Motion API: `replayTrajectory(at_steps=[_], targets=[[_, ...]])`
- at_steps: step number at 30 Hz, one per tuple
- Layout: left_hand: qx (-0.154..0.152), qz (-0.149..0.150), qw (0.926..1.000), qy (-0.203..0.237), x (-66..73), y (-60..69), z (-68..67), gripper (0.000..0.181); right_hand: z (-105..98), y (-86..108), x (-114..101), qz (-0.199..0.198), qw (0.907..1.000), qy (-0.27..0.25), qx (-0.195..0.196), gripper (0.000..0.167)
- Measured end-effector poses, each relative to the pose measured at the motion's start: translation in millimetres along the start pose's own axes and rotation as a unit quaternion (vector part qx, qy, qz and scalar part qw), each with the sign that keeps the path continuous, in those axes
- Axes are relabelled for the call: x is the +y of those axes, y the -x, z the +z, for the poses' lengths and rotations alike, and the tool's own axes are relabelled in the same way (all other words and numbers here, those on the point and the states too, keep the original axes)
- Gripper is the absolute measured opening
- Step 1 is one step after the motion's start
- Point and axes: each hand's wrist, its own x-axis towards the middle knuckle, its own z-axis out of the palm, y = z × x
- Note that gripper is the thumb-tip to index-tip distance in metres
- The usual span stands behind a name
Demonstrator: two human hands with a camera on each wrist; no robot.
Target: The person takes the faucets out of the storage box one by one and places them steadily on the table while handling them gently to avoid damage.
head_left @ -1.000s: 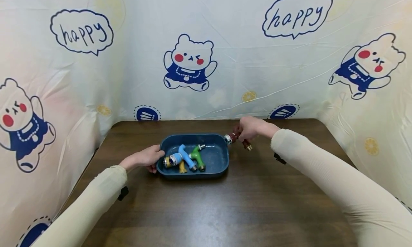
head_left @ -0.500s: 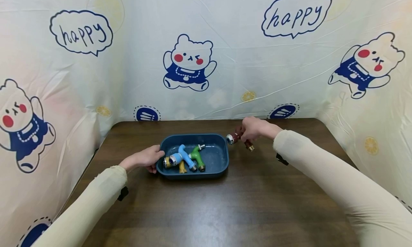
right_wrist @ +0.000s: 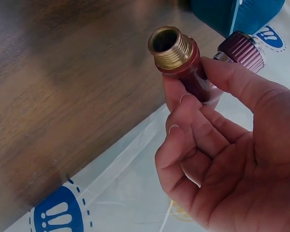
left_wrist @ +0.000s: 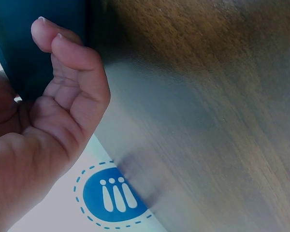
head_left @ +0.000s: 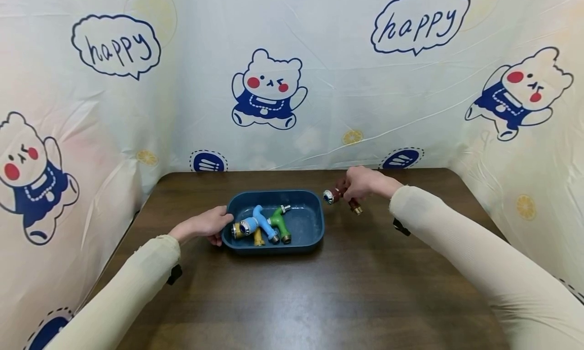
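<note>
In the head view, my left hand [head_left: 210, 223] grips the left end of a dark blue tray [head_left: 274, 249], thumb at the rim. The left wrist view has the curled fingers [left_wrist: 82, 63] against the outer wall of the tray [left_wrist: 24, 63]. Inside it lie a light blue faucet [head_left: 263, 220], a green faucet [head_left: 277, 222] and a partly covered yellow faucet [head_left: 258, 237]. Just right of the tray, my right hand [head_left: 362, 182] pinches a dark red faucet [head_left: 339, 191] between thumb and fingers. Its threaded brass end [right_wrist: 176, 50] faces the right wrist camera.
A brown wooden table [head_left: 292, 299] carries the tray near its back. Cloth printed with bears and "happy" bubbles [head_left: 269, 94] hangs behind the table and along both sides.
My right hand has drifted slightly right with the dark red faucet, widening the gap to the tray. My left hand and the tray have kept their place.
</note>
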Motion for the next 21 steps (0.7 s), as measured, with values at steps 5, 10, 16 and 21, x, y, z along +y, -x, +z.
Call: replayTrajectory(at_steps=[5,10,16,21], targets=[[-0.003,0.013,0.9997,-0.019,17.3,15.5,9.2,0.032,1,2.1,3,0.007,0.9999,-0.008,0.0,0.026],[0.002,0.013,0.9998,-0.017,16.5,15.7,9.2,0.033,3,3.4,6,0.01,0.9998,-0.015,0.005,0.026],[0.002,0.001,1.0,-0.006,1.6,1.3,0.6,0.037,6,3.9,9,0.026,0.9996,-0.01,0.009,0.023],[-0.002,0.01,0.9999,-0.005,0.8,0.2,-0.1,0.038,8,5.9,13,0.032,0.9992,-0.022,0.012,0.022]])
